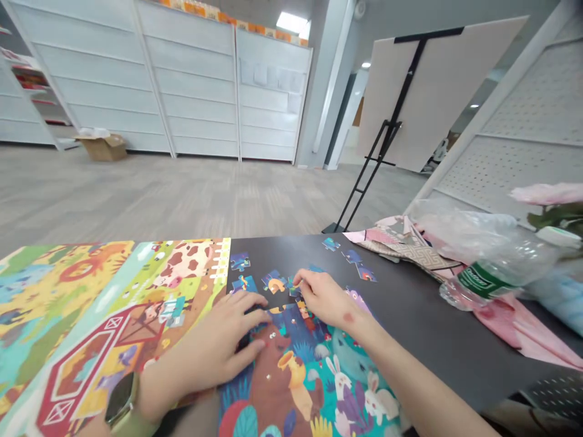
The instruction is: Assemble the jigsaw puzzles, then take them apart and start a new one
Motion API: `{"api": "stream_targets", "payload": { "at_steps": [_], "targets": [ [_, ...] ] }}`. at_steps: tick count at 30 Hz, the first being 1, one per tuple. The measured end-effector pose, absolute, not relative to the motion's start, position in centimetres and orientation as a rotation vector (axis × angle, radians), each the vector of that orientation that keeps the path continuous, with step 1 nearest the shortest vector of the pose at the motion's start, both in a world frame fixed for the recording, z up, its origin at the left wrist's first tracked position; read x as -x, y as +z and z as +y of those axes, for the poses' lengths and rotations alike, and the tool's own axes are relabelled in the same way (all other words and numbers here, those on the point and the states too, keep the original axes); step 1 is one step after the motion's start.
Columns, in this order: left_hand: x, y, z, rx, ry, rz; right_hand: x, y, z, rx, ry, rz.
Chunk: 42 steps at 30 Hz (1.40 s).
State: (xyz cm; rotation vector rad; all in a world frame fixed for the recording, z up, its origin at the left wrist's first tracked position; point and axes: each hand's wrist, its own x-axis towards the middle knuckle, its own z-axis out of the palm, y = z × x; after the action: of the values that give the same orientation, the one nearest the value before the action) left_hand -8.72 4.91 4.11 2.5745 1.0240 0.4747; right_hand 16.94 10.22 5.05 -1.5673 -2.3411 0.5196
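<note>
The right fingers are curled over a jigsaw piece, though a grip cannot be confirmed; the left fingers are spread, released, on the puzzle. Loose pieces are laid beyond the fingers on the dark bench.

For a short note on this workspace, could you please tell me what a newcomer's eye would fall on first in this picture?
The brightest thing is a part-built jigsaw puzzle showing a bear and white rabbits, on a dark table, with the left hand and right hand over it. A colourful farm-scene puzzle board lies to its left. Further back stands a large pale board on a black easel.
</note>
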Motion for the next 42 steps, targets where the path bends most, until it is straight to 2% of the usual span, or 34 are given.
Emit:
{"api": "stream_targets", "payload": {
  "at_steps": [4,7,21,31,37,42],
  "targets": [
    [11.0,3.5,7.2,-2.556,0.677,1.309,-16.9,4.5,10.3,1.554,0.523,-2.369],
    [12.1,3.1,8.2,-2.500,0.675,1.418,-16.9,4.3,10.2,1.536,0.521,-2.375],
    [11.5,2.1,8.4,-2.437,0.679,1.443,-17.2,4.6,10.6,1.537,0.760,-2.328],
    [11.3,1.8,8.6,-2.120,0.942,1.241,-17.8,5.5,11.2,1.479,0.511,-2.052],
    [10.6,1.0,8.6,-2.383,0.882,1.400,-16.7,4.8,10.6,1.236,0.545,-2.248],
    [11.3,1.3,10.0,-2.423,0.904,1.524,-17.8,3.6,11.8,1.323,0.456,-2.241]
  ]
}}
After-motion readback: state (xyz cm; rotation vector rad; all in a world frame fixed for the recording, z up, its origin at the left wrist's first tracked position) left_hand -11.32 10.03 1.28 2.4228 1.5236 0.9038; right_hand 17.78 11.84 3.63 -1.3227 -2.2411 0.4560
